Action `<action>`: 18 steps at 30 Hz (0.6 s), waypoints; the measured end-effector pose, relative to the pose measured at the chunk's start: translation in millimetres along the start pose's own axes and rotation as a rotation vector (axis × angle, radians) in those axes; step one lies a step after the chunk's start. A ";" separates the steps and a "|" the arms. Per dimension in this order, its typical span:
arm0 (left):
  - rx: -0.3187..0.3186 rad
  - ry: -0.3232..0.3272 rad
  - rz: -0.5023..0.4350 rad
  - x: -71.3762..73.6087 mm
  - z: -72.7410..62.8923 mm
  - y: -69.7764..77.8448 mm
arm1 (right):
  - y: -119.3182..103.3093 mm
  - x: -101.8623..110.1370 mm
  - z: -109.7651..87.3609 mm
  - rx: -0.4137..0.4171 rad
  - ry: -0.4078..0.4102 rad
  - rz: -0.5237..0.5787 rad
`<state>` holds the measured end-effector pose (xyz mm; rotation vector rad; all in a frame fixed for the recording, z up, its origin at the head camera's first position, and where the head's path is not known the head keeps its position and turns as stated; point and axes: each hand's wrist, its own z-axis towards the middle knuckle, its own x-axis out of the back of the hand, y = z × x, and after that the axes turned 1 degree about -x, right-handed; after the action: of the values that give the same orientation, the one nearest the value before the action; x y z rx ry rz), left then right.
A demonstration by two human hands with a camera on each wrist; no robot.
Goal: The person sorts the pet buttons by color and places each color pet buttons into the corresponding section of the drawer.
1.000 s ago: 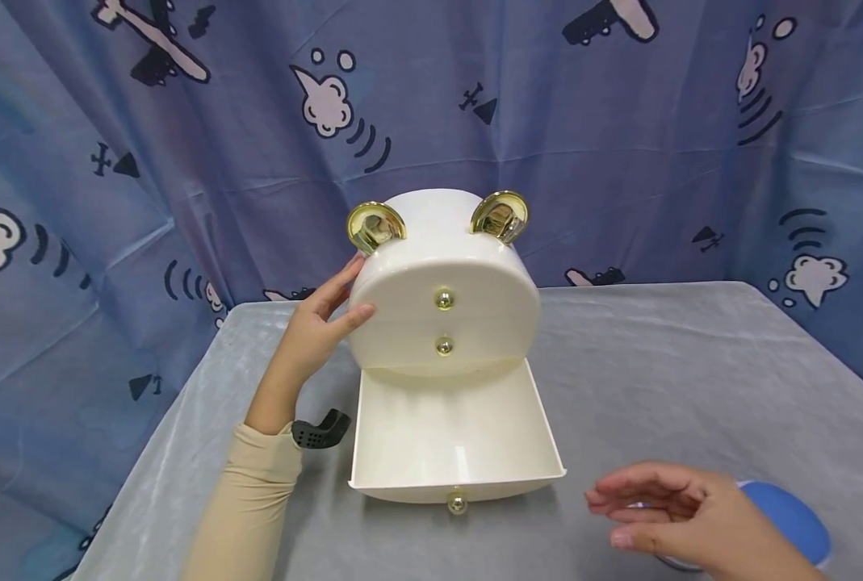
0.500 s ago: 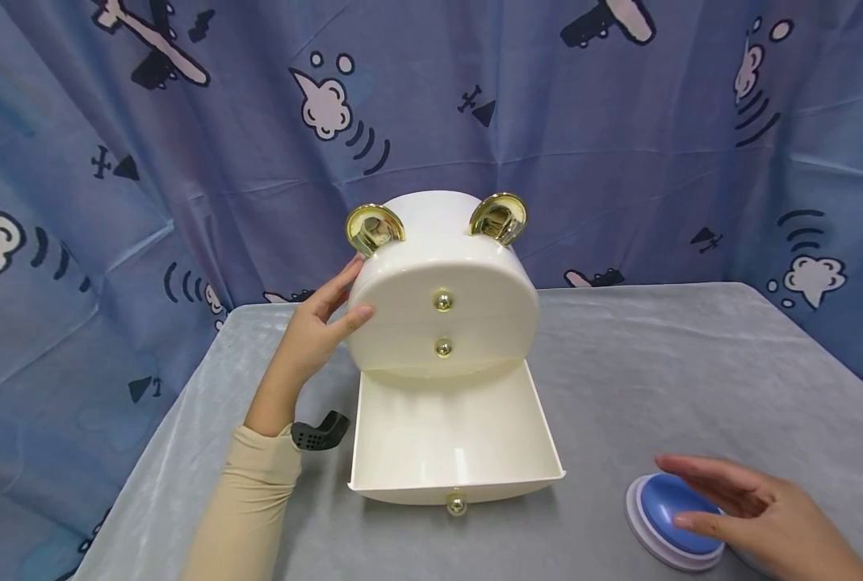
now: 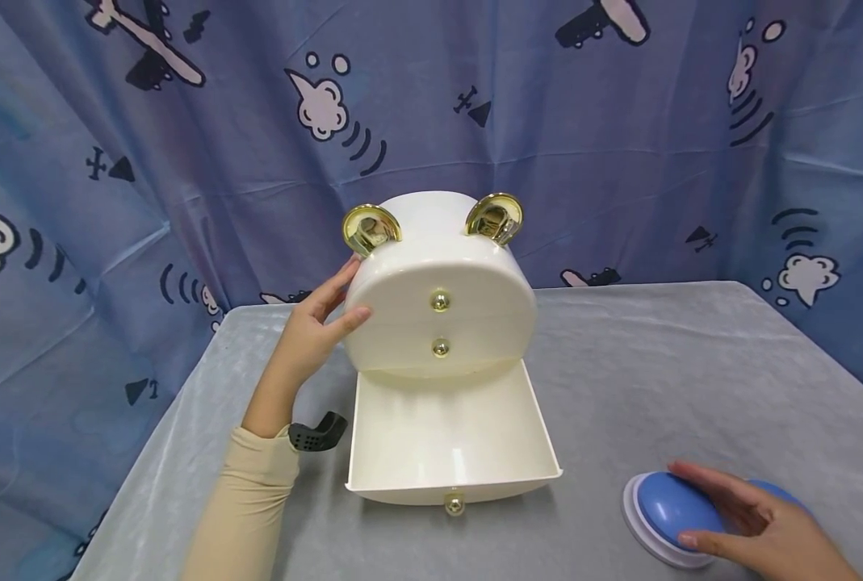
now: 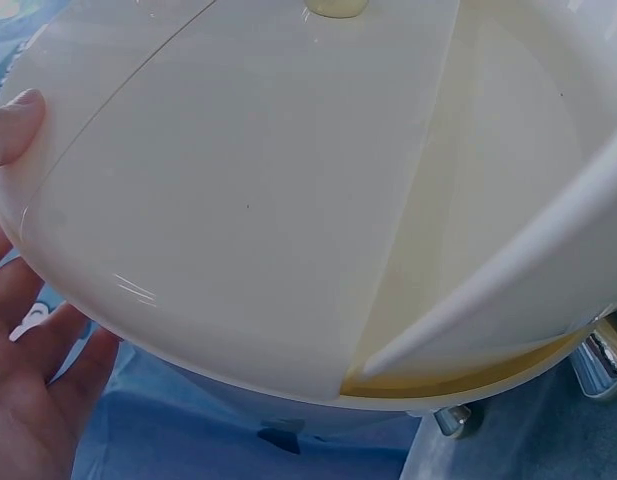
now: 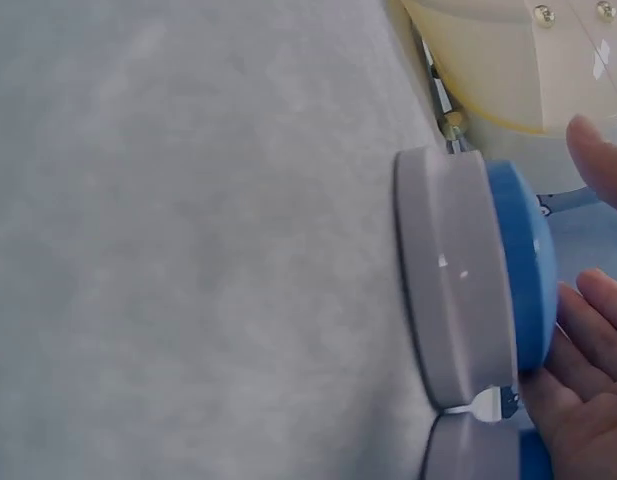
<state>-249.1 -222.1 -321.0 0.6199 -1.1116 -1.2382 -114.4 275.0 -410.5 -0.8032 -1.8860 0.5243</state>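
Observation:
A white, round-topped drawer box [image 3: 441, 282] with gold ears stands mid-table in the head view, its empty bottom drawer [image 3: 454, 428] pulled out. My left hand [image 3: 318, 319] holds the box's left side. In the left wrist view the thumb [image 4: 16, 125] lies on the front and the fingers reach behind the edge. At the lower right sits a round button [image 3: 674, 508] with a blue domed top and pale base. My right hand [image 3: 761, 520] hovers at its right side, thumb and fingers spread and loosely curved around the dome. A second blue-topped button [image 3: 780, 491] is partly hidden behind that hand.
Grey plush cloth [image 3: 642, 363] covers the table. A blue patterned curtain [image 3: 416, 97] hangs right behind it. The drawer's gold knob [image 3: 454, 506] sticks out toward the front. A black strap piece [image 3: 318, 433] is on the left wrist.
My right hand has moved right, away from the drawer's side, uncovering the nearer button, and then closer in to its dome. The left hand and the box have stayed put.

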 end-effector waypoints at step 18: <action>0.007 0.002 -0.014 -0.5 -1.2 2.0 | -1.2 -18.8 0.3 -0.083 -0.003 -0.123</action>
<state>-247.1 -221.3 -319.9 0.6347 -1.1123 -1.2457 -109.4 260.5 -421.5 -0.7342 -1.9559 0.3727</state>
